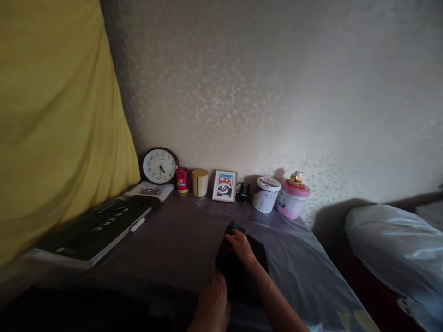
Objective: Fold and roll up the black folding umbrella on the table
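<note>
While the near part of the table [166,244] is occupied by both hands, a black item [254,251] of soft appearance is positioned flat between them and the row of objects at the back. The upper end of the black item is gripped by the right hand [240,244], whose fingers are bent at a raised fold. The left hand [215,297] is placed at the lower left edge of the same item; whether its fingers are closed on the material cannot be determined, as the area is dark and blurred. The exact type of the item cannot be identified.

Along the wall [242,101], the following are arranged from left to right: a round clock [160,161], a red can [182,180], a yellow can [200,183], a framed panda picture [224,186], a small black object [244,192], a white tub [266,198] and a pink-lidded tub [292,203]. A figurine [296,178] is supported on the pink lid. At the left, a dark green board [86,235] is laid beside a yellow curtain [62,115].
</note>
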